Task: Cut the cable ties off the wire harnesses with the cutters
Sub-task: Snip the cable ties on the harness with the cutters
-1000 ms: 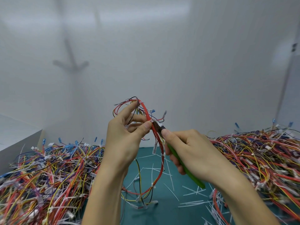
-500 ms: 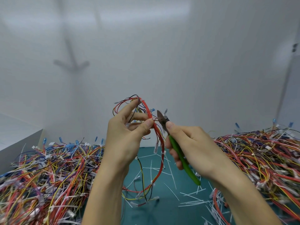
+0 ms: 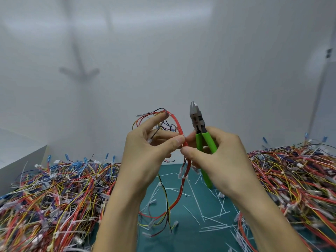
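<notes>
Down at the near edge, a teal desk [image 3: 183, 238] strewn with snipped white cable ties [image 3: 195, 202], forearms reaching up across it. To either side, heaps of tangled harnesses lying on the desk, the left pile [image 3: 54, 197] and the right pile [image 3: 294, 179], with white ties showing among the wires.

Higher, in mid-air between the heaps: one wire harness [image 3: 177, 122] pinched in the left hand [image 3: 145, 153], thumb and forefinger closed on its red loop, the rest hanging down toward the desk. Right hand [image 3: 221, 157] wrapped round the green handles of the cutters [image 3: 197, 119], thumb and forefinger tips also nipping the red loop just beside the left thumb.

Half a second back, cutters tilted with the nose close to the left thumb. Now swung upright, nose pointing up and clear of the wires, blades together. Harness and left hand much where they were. Red marking near the cutter pivot — too small to read.

Further off, at far left, a white box [image 3: 20, 153], only its top and one side showing. Behind everything, a pale wall [image 3: 181, 51] carrying a blurred shadow [image 3: 80, 71].
</notes>
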Tool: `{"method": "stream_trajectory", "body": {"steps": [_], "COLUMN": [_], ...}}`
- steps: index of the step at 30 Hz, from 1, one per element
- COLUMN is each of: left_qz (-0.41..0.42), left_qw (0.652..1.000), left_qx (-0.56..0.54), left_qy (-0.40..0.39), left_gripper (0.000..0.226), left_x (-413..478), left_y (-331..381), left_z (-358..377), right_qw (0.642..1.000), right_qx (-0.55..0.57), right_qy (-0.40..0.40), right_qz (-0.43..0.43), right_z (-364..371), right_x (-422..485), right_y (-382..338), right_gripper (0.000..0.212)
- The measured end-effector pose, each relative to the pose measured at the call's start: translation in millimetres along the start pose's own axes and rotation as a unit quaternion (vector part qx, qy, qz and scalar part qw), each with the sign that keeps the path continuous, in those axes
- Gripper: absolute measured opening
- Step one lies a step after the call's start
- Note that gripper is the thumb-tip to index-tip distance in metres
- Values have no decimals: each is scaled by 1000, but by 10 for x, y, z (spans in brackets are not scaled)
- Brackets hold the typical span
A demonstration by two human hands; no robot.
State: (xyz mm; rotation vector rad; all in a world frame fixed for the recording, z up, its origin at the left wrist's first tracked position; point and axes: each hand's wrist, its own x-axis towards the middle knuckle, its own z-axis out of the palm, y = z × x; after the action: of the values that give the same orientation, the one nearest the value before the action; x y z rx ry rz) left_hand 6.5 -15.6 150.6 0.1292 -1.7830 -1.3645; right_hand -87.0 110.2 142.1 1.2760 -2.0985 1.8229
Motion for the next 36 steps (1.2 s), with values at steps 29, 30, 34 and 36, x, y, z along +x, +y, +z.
{"method": "stream_trajectory", "body": {"steps": [29,30,34,36], "left_qz": [-193,-189,-167,-165], "left_qw": [902,908,922,925], "left_qx": [245,231,208,192], "left_qy": [-299,-293,-282,-284], "left_gripper": [31,28,17,27], "left_x": [-8,-4,5,2], "left_y": [-301,-313,-319,-309], "left_z": [-202,-181,-159,-180], "right_qw": [977,977,976,975], "right_qx": [145,144,148,151], "right_qy": [156,157,162,166], "right_qz": [-15,-15,-13,-11], "right_z": [-81,-83,-104,-111], "right_x": [39,39,30,28], "right_y": [48,44,16,8], "right_gripper": [11,10,6,5]}}
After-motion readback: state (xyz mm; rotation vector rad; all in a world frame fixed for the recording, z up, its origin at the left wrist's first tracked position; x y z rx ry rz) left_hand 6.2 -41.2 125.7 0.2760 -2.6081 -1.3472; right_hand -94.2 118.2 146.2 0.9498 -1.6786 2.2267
